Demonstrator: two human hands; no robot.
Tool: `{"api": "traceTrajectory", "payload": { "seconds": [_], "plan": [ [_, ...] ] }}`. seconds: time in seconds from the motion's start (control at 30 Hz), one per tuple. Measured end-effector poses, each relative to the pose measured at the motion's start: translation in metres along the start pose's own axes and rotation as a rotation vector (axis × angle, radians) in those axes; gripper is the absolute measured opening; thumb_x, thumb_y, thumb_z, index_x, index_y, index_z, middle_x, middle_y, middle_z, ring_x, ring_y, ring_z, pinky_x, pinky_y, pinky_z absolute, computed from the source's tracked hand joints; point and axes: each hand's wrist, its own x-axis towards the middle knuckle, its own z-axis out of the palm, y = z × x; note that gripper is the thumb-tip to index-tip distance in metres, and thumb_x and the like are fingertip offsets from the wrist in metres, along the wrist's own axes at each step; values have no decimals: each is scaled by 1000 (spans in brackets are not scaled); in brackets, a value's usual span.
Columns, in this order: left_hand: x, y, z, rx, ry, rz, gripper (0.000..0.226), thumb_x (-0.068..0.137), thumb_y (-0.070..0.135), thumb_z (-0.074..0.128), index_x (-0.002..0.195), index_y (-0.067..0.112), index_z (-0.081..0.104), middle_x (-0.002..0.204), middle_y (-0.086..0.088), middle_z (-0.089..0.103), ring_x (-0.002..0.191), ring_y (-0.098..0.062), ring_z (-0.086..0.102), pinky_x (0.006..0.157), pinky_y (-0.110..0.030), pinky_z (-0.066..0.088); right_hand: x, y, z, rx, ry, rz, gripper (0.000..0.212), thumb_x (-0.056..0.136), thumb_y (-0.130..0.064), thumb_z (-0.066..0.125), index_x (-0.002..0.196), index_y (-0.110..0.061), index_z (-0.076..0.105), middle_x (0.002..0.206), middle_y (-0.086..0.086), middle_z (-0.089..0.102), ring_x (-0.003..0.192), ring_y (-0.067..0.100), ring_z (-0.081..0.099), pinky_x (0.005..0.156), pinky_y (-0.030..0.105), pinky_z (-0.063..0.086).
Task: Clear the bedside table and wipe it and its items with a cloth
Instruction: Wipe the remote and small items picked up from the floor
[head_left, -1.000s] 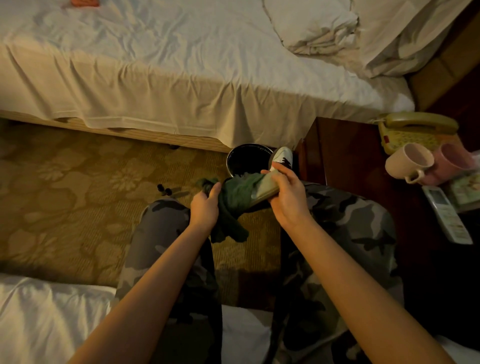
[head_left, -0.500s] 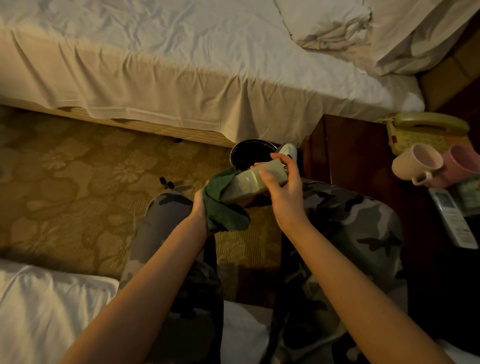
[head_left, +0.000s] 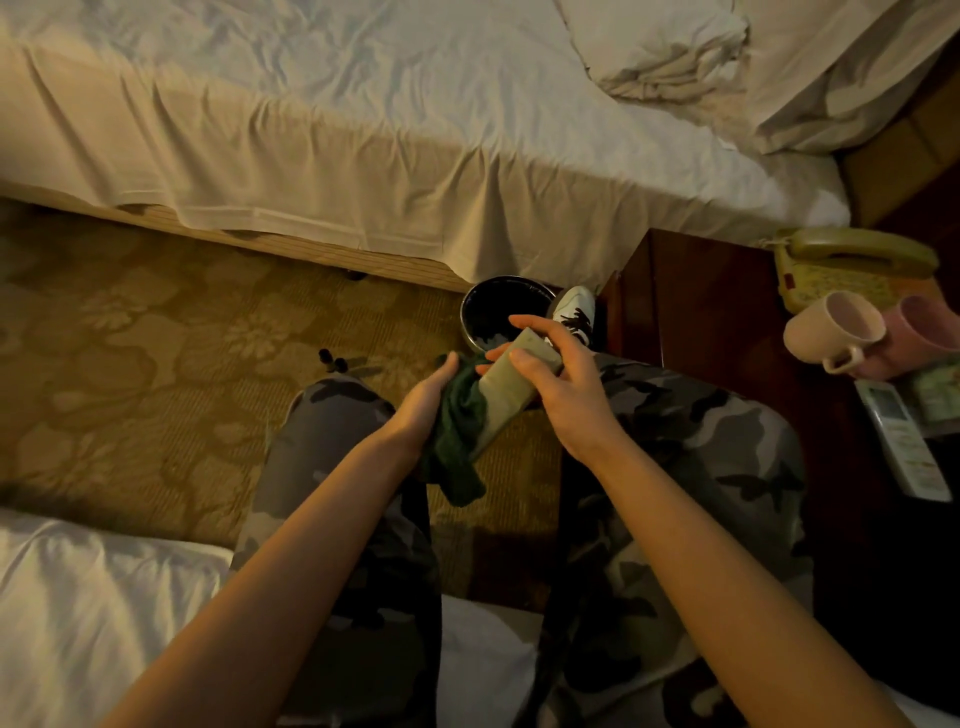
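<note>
Gripping a flat, pale green oblong item (head_left: 511, 387) between thumb and fingertips, my right hand (head_left: 563, 395) holds it tilted above my lap, its upper end toward one o'clock. My left hand (head_left: 423, 402) clasps a dark green cloth (head_left: 457, 441) against the item's lower end; the cloth looks soft and nubbly, bunched around the item and trailing a limp tail toward six o'clock. What the item is, I cannot tell; its surface reads smooth and matte, with squared corners.

From my head camera, the bedside table (head_left: 727, 312) sits at three o'clock of my hands, dark glossy wood. On it, toward two o'clock, a yellowish telephone (head_left: 852, 270) lies with its handset on the cradle. Just beside it a cream mug (head_left: 831, 332) lies tipped on its side, touching a pink mug (head_left: 930, 332). A white remote control (head_left: 904, 441), long and slim, lies near the table's front edge.

At twelve o'clock of my hands a round black bin (head_left: 493, 312) stands on patterned carpet (head_left: 156, 364), with a white sneaker (head_left: 574, 312) just beside it. Rumpled white sheets cover the bed (head_left: 311, 130) beyond. My legs wear camouflage trousers (head_left: 701, 441).
</note>
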Motion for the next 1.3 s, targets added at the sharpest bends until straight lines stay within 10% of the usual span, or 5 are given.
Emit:
{"api": "traceTrajectory", "payload": {
  "seconds": [0.4, 0.73, 0.93, 1.07, 1.3],
  "plan": [
    [11, -13, 21, -340, 68, -32, 59, 100, 46, 28, 140, 4, 42, 136, -20, 50, 128, -30, 46, 105, -39, 37, -15, 39, 34, -417, 13, -6, 32, 96, -6, 48, 122, -20, 60, 143, -4, 46, 138, 3, 29, 113, 22, 23],
    [9, -27, 27, 142, 25, 23, 54, 102, 46, 23, 105, 10, 64, 88, -10, 70, 79, -23, 65, 79, -37, 51, 25, 23, 5, -44, 432, 28, 18, 95, -10, 53, 108, -17, 62, 110, 0, 66, 102, 0, 60, 90, 17, 47],
    [7, -26, 18, 343, -22, -13, 61, 94, 48, 33, 118, -3, 57, 118, -34, 57, 112, -46, 54, 105, -54, 39, 33, 17, -8, 76, 591, 67, 16, 94, -5, 52, 96, -19, 61, 103, 9, 67, 95, 10, 66, 83, 20, 51],
    [6, -24, 14, 586, -37, 70, 31, 94, 32, 40, 79, 7, 50, 74, -16, 48, 70, -25, 47, 72, -38, 40, 30, 24, -9, 36, 597, 135, 18, 94, -3, 52, 92, -17, 63, 103, 8, 66, 92, 7, 64, 80, 22, 53],
    [12, -19, 6, 567, 170, 290, 58, 92, -2, 40, 145, 18, 24, 116, -1, 49, 102, -18, 50, 85, -33, 39, 29, 21, -11, 78, 645, 178, 17, 92, -6, 56, 92, -19, 67, 96, -5, 65, 95, 7, 62, 90, 25, 49]
  ]
}}
